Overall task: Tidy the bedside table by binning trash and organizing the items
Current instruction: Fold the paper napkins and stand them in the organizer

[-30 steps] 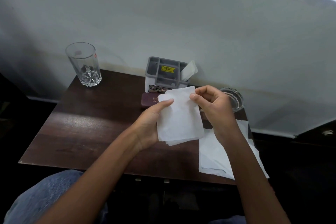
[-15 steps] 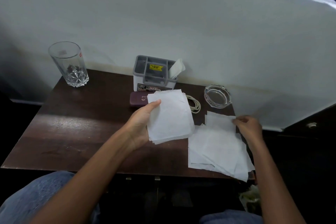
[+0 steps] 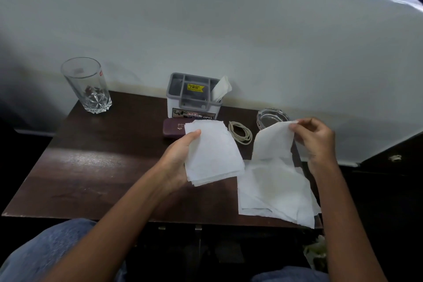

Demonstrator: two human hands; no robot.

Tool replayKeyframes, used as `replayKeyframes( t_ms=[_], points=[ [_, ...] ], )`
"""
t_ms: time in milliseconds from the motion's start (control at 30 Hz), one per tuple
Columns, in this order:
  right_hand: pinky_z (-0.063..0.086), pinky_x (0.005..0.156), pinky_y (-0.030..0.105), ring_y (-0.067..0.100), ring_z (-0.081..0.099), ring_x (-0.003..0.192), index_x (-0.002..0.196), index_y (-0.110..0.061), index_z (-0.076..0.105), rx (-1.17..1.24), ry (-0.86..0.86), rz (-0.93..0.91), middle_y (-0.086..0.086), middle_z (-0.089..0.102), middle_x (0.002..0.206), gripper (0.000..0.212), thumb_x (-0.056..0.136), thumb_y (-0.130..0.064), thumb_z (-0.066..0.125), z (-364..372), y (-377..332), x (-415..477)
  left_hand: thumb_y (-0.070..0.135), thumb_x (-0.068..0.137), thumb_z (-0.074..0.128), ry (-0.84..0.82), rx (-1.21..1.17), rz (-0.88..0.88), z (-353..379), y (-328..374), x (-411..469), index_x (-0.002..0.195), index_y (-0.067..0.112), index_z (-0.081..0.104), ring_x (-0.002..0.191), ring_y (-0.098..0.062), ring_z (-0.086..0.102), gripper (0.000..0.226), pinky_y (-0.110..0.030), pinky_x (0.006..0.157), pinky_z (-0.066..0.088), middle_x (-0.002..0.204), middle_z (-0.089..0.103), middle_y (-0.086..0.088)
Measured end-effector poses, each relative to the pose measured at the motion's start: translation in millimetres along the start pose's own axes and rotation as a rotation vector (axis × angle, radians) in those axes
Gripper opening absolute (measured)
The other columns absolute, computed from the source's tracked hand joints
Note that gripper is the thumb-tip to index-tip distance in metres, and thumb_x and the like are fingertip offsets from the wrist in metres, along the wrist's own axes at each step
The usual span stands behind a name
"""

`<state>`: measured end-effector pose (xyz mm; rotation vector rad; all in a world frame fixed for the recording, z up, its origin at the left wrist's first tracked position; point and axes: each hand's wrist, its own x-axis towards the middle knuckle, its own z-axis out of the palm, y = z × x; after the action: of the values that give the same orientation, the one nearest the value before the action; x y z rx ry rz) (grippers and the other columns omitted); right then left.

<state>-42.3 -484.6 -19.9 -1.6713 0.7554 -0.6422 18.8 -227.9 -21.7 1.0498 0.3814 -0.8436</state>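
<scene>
My left hand (image 3: 177,162) holds a small stack of white tissues (image 3: 212,151) above the middle of the dark wooden bedside table (image 3: 96,162), thumb on top. My right hand (image 3: 317,139) pinches the top corner of a single white tissue (image 3: 273,142) and has it lifted off the table. Under it, several loose white tissues (image 3: 274,192) lie spread over the table's right front corner.
A grey and white organizer box (image 3: 193,96) with one tissue in it stands at the wall. In front of it lie a maroon case (image 3: 172,128) and a coiled cord (image 3: 240,133). A glass ashtray (image 3: 271,117) sits at the back right, a drinking glass (image 3: 88,84) at the back left.
My right hand left the stack, reached down to the loose tissues at the right, and has now lifted one sheet by its corner. The left hand keeps the stack.
</scene>
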Motion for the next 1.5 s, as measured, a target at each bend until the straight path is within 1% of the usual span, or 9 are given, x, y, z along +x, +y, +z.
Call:
replayKeyframes(
  t_ms=[367, 567, 800, 933, 1033, 1133, 1267, 1367, 1500],
  points=[
    [0.041, 0.055, 0.021, 0.016, 0.052, 0.064, 0.065, -0.022, 0.065, 0.049, -0.308, -0.2, -0.007, 0.063, 0.062, 0.018, 0.074, -0.007, 0.068, 15.3, -78.5, -39.3, 0.035, 0.091, 0.052, -0.043, -0.019, 0.003, -0.7, 2.0, 0.7, 0.109, 0.013, 0.063, 0.091, -0.028, 0.066, 0.029, -0.04, 0.074, 0.053, 0.105, 0.069, -0.012],
    [0.044, 0.052, 0.017, 0.008, 0.053, 0.056, 0.066, -0.017, 0.063, 0.164, -0.382, -0.14, -0.008, 0.062, 0.057, 0.023, 0.077, 0.003, 0.067, 39.3, -88.0, -54.1, 0.037, 0.093, 0.047, -0.089, -0.058, 0.024, -0.3, -1.1, 3.9, 0.108, 0.015, 0.065, 0.087, -0.026, 0.067, 0.032, -0.04, 0.077, 0.053, 0.094, 0.072, -0.007],
    [0.043, 0.054, 0.01, -0.003, 0.052, 0.053, 0.072, -0.015, 0.062, 0.003, -0.36, -0.151, -0.006, 0.06, 0.061, 0.021, 0.078, 0.006, 0.066, 81.5, -57.7, -68.9, 0.044, 0.095, 0.036, -0.218, -0.139, 0.038, 5.7, 2.2, -0.5, 0.094, 0.013, 0.069, 0.084, -0.028, 0.062, 0.045, -0.038, 0.083, 0.048, 0.089, 0.071, -0.01],
    [0.05, 0.069, 0.027, 0.007, 0.057, 0.068, 0.075, -0.02, 0.062, -0.106, -0.391, -0.194, -0.002, 0.064, 0.073, 0.023, 0.078, 0.002, 0.066, 86.0, -47.5, -70.6, 0.065, 0.09, 0.028, -0.18, -0.126, 0.024, 1.4, 3.2, 3.8, 0.103, 0.014, 0.066, 0.073, -0.026, 0.072, 0.065, -0.036, 0.069, 0.057, 0.088, 0.075, -0.01],
    [0.052, 0.071, 0.032, 0.007, 0.058, 0.069, 0.076, -0.021, 0.063, -0.121, -0.394, -0.19, -0.002, 0.065, 0.074, 0.022, 0.079, 0.001, 0.066, 85.0, -45.6, -69.3, 0.071, 0.086, 0.025, -0.189, -0.113, -0.003, -0.2, 3.7, 5.4, 0.105, 0.014, 0.066, 0.074, -0.026, 0.073, 0.072, -0.038, 0.072, 0.056, 0.088, 0.075, -0.011],
    [0.053, 0.071, 0.035, 0.011, 0.059, 0.071, 0.077, -0.021, 0.064, -0.128, -0.401, -0.182, 0.001, 0.066, 0.076, 0.022, 0.078, 0.002, 0.067, 84.5, -44.6, -67.7, 0.061, 0.091, 0.033, -0.217, -0.1, 0.014, 0.8, 4.5, 2.2, 0.092, 0.013, 0.071, 0.072, -0.024, 0.072, 0.061, -0.038, 0.075, 0.053, 0.083, 0.075, -0.009],
    [0.05, 0.068, 0.029, 0.009, 0.058, 0.068, 0.078, -0.019, 0.064, -0.118, -0.395, -0.167, 0.0, 0.064, 0.074, 0.023, 0.079, 0.004, 0.064, 84.6, -42.2, -66.3, 0.023, 0.088, 0.056, -0.213, 0.05, 0.043, 0.9, 1.7, -3.7, 0.094, 0.014, 0.065, 0.078, -0.023, 0.069, 0.014, -0.036, 0.075, 0.053, 0.082, 0.074, -0.005],
    [0.052, 0.069, 0.029, 0.01, 0.058, 0.07, 0.077, -0.021, 0.062, -0.126, -0.373, -0.156, 0.0, 0.065, 0.075, 0.025, 0.079, 0.003, 0.063, 84.4, -41.0, -65.6, 0.011, 0.085, 0.059, -0.198, 0.139, 0.072, -1.6, 0.4, -1.2, 0.106, 0.012, 0.061, 0.093, -0.027, 0.065, 0.021, -0.038, 0.077, 0.054, 0.102, 0.069, -0.011],
    [0.052, 0.068, 0.028, 0.01, 0.059, 0.07, 0.077, -0.023, 0.062, -0.133, -0.392, -0.131, -0.001, 0.064, 0.075, 0.027, 0.078, 0.004, 0.062, 84.2, -41.3, -64.5, 0.004, 0.086, 0.058, -0.178, 0.16, 0.089, -2.8, 0.5, 0.0, 0.109, 0.009, 0.058, 0.089, -0.025, 0.063, 0.024, -0.035, 0.068, 0.053, 0.1, 0.066, -0.01]
  ],
)
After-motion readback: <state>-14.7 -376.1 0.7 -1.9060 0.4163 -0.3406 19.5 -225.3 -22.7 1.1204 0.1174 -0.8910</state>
